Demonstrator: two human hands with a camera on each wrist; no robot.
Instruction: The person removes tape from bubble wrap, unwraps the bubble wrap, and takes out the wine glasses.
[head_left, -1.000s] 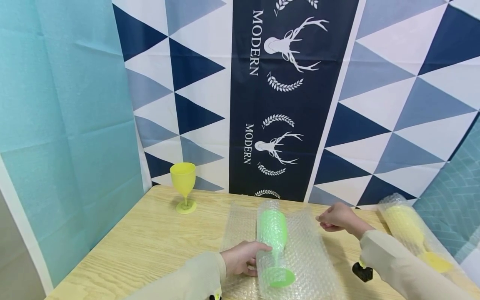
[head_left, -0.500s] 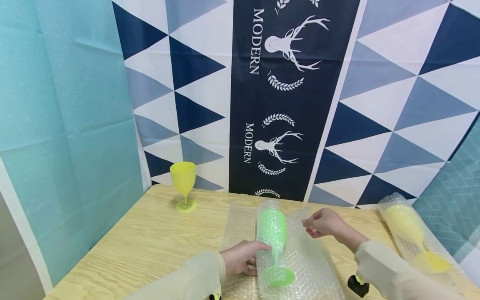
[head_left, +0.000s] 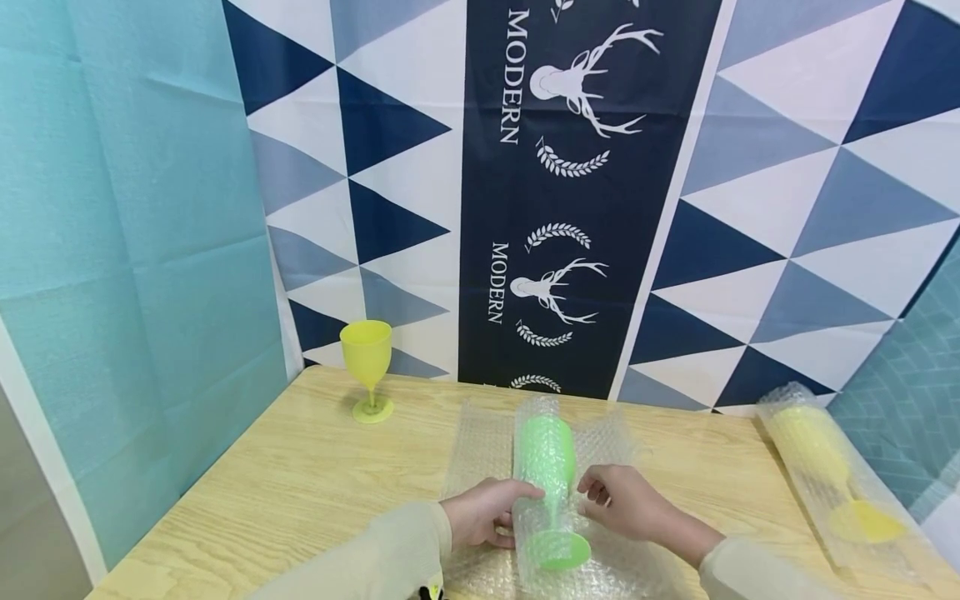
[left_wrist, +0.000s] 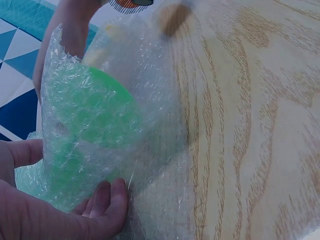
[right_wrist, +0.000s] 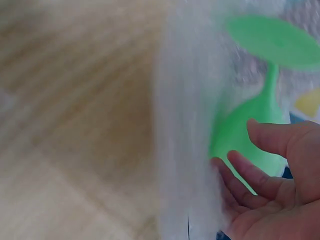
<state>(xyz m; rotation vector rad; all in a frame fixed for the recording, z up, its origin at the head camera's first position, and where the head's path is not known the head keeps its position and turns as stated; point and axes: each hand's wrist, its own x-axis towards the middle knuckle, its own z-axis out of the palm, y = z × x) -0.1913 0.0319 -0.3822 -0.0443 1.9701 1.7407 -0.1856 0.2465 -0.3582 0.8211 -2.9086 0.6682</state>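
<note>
A green goblet point(head_left: 557, 446) lies on its side in a sheet of bubble wrap point(head_left: 480, 442), one flap folded over it. My left hand point(head_left: 483, 512) grips the wrapped goblet from the left, thumb on top. In the left wrist view, the fingers point(left_wrist: 102, 200) curl against the wrap on the side opposite the thumb. My right hand point(head_left: 622, 504) is close to the goblet's right side, over the wrap. The right wrist view shows its fingers point(right_wrist: 250, 182) loosely bent beside the green bowl, thumb apart, holding nothing; whether they touch the wrap is unclear.
A yellow goblet point(head_left: 367, 358) stands upright at the back left of the wooden table point(head_left: 300, 483). At the right edge lies another yellow goblet point(head_left: 873, 521) rolled in bubble wrap. A patterned cloth point(head_left: 405, 208) hangs behind the table.
My right hand has come left and nearer to me, from the wrap's right edge to the goblet's side. My left hand stays in place on the wrapped goblet.
</note>
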